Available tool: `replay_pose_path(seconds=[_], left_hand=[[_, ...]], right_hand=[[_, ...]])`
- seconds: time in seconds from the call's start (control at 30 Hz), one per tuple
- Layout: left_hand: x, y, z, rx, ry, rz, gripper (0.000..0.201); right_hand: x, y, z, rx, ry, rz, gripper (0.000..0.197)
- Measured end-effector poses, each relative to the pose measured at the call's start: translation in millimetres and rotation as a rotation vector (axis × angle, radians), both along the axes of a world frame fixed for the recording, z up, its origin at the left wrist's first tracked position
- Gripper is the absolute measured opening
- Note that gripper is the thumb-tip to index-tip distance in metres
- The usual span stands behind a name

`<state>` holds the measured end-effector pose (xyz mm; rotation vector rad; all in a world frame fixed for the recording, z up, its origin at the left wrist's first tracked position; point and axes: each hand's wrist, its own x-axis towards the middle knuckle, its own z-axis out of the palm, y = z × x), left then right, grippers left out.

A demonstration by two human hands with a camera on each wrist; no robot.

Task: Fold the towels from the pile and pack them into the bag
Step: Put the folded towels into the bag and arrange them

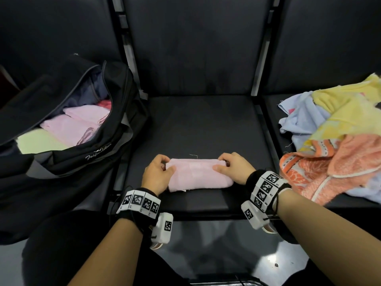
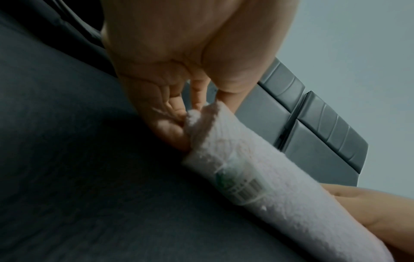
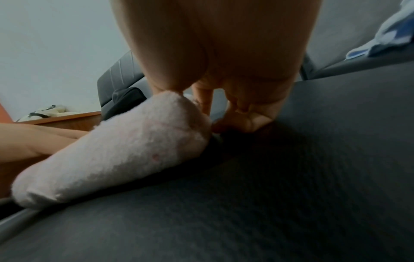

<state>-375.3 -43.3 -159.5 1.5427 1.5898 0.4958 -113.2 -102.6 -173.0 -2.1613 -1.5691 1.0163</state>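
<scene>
Towel: pink towel (image 1: 198,174), folded, lying on seat (image 1: 198,124).
Left hand (image 1: 157,175): fingers curled, pinching towel's left end.
Right hand (image 1: 233,169): fingers curled, pinching right end.
Bag (image 1: 68,124): left of towel, unzipped.
Pile (image 1: 338,137): right of towel.

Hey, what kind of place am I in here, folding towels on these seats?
Probably a waiting area or lobby: a row of joined dark padded seats with metal frames, a pale bare wall behind, and a wooden desk or counter edge off to one side.

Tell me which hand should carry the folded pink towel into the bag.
Left, probably. The left hand grips the pink towel at the end nearer the open bag; the right hand would have to cross over.
</scene>
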Motion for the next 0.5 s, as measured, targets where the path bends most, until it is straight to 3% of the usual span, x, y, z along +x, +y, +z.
replay_pose_path(seconds=[0.13, 0.27, 0.37, 0.5], left_hand=[[-0.2, -3.5, 0.6, -0.010, 0.017, -0.061, 0.013], [0.3, -5.3, 4.0, -0.001, 0.063, -0.069, 0.017], [3.4, -7.7, 15.5, 0.097, 0.099, -0.156, 0.049], [15.4, -14.1, 45.4, 0.148, -0.086, -0.456, 0.085]], right_hand=[[2.1, -4.8, -2.8, 0.038, 0.049, -0.015, 0.016], [1.7, -13.3, 8.5, 0.144, 0.241, -0.034, 0.020], [-6.1, -15.2, 35.4, 0.264, 0.264, 0.017, 0.025], [-30.6, -10.2, 85.8, 0.407, 0.136, 0.249, 0.029]])
